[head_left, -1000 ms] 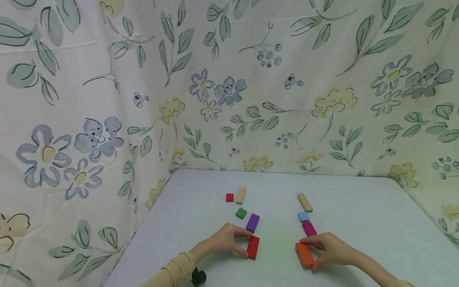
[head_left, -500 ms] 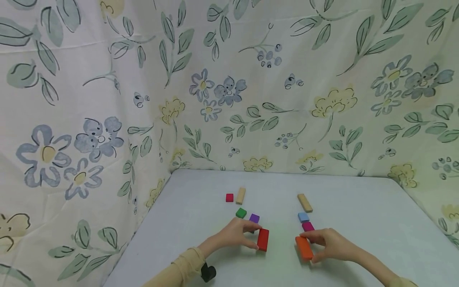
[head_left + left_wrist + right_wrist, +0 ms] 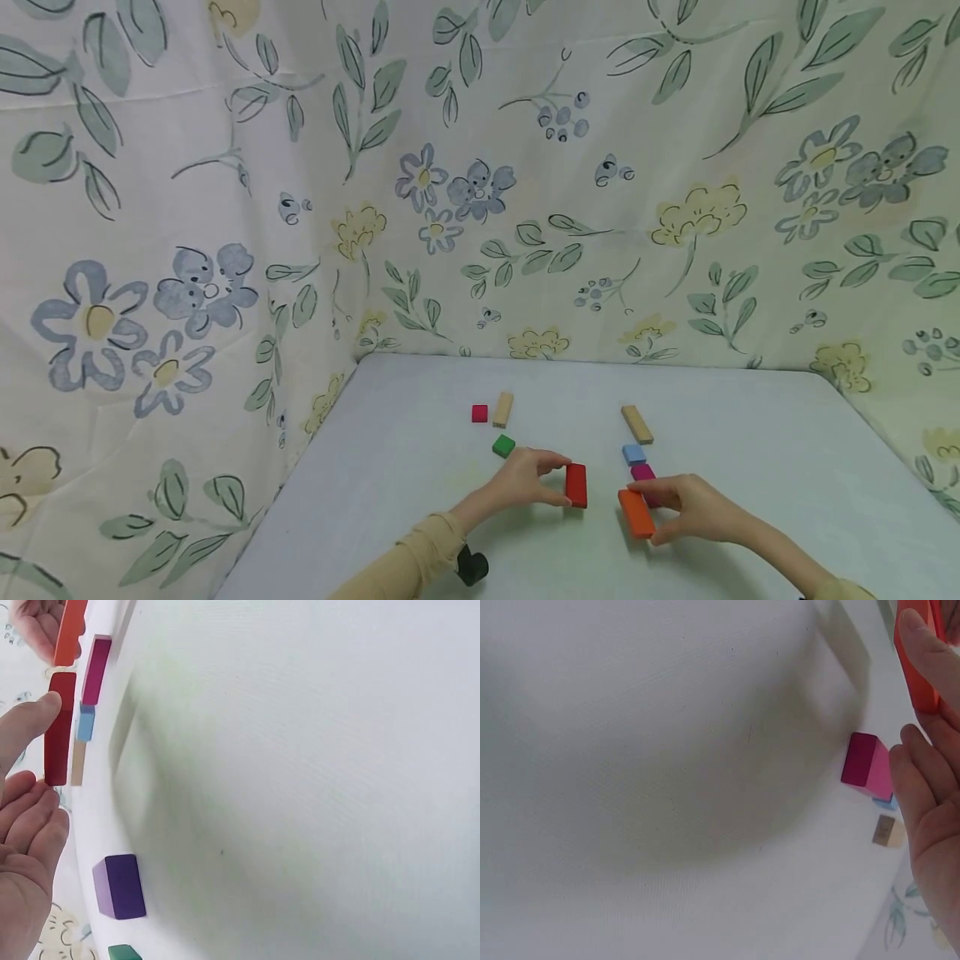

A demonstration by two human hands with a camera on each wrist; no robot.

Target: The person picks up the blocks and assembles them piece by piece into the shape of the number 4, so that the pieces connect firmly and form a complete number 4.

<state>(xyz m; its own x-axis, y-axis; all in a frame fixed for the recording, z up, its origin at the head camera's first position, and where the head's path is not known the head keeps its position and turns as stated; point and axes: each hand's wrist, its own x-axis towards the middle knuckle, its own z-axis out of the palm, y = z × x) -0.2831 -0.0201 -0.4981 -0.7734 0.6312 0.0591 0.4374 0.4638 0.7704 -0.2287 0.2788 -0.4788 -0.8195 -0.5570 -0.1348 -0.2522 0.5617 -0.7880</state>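
Between thumb and fingers, my left hand pinches a red block by its ends, held above the table. My right hand pinches an orange block the same way, a short gap to the right of the red one. Both blocks look raised, with shadows on the surface below in the wrist views. A magenta block lies just beyond the right hand, partly covered by it in the head view. The purple block shows in the left wrist view; the left hand hides it in the head view.
On the white table lie a green block, a small red block, a light blue block and two plain wooden blocks, left and right. A floral curtain stands behind the table and on its left.
My left hand has carried the red block right and away from me, towards the orange block. The right hand has lifted the orange block slightly. The purple block has become hidden in the head view.
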